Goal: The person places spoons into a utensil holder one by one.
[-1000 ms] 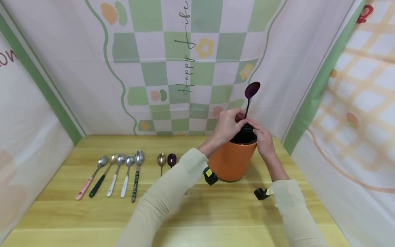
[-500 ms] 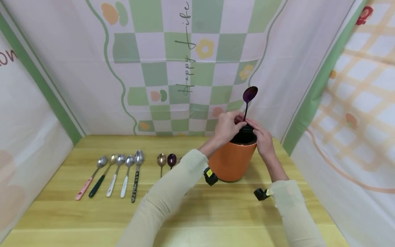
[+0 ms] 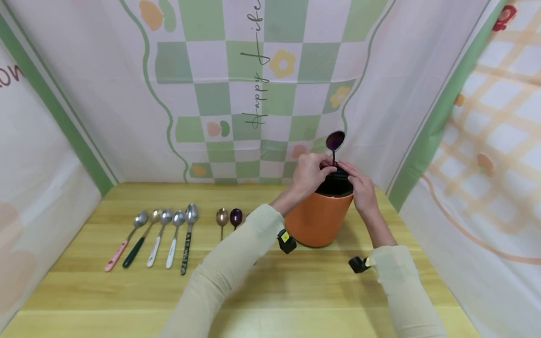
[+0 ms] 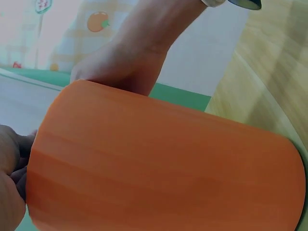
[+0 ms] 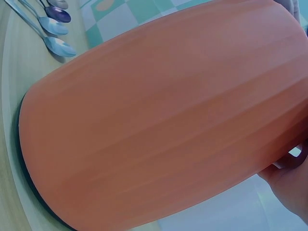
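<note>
A dark purple spoon stands bowl up over the orange container, its lower handle hidden by fingers and rim. My left hand pinches the handle between thumb and fingers just above the dark opening. Against the container's right side lies my right hand, its fingers stretched along the rim towards the spoon. The left wrist view has the left hand at its left edge, with the orange wall filling most of the frame. Part of the right hand shows at lower right in its own wrist view.
To the left lies a row of several spoons with pink, green, white and dark patterned handles. A gold-toned spoon and another purple spoon lie partly under the left sleeve. A patterned cloth hangs behind the wooden table.
The purple spoon has sunk lower towards the container, its bowl moving down and slightly left. Both hands stay almost in place.
</note>
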Demonstrator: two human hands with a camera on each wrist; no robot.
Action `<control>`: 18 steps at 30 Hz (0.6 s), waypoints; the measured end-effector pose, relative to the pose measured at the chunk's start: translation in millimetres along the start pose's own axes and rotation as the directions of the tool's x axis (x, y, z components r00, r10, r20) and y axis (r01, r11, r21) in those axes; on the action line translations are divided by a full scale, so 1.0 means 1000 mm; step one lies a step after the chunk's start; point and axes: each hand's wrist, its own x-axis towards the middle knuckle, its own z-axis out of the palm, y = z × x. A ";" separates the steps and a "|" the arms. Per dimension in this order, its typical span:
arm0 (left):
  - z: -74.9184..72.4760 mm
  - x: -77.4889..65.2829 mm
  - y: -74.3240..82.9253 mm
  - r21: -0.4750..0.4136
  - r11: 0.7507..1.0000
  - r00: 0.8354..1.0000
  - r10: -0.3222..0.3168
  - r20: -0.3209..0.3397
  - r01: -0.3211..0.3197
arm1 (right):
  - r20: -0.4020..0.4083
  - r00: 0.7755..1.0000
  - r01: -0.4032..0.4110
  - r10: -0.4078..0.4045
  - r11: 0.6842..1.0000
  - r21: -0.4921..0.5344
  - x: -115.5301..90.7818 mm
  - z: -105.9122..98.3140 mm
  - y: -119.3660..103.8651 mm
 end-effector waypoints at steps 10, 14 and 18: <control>-0.020 -0.004 -0.005 0.070 0.997 0.999 0.032 -0.006 -0.032 | 0.004 1.000 -0.018 0.018 1.000 -0.011 0.001 0.001 0.000; -0.031 -0.008 -0.009 0.060 0.998 0.999 0.034 -0.021 -0.033 | 0.021 0.998 -0.050 0.051 0.999 -0.014 0.003 0.000 0.002; -0.042 -0.014 -0.013 0.041 0.999 0.999 0.020 -0.030 -0.018 | 0.029 0.997 -0.071 0.072 0.997 -0.024 0.003 0.000 0.003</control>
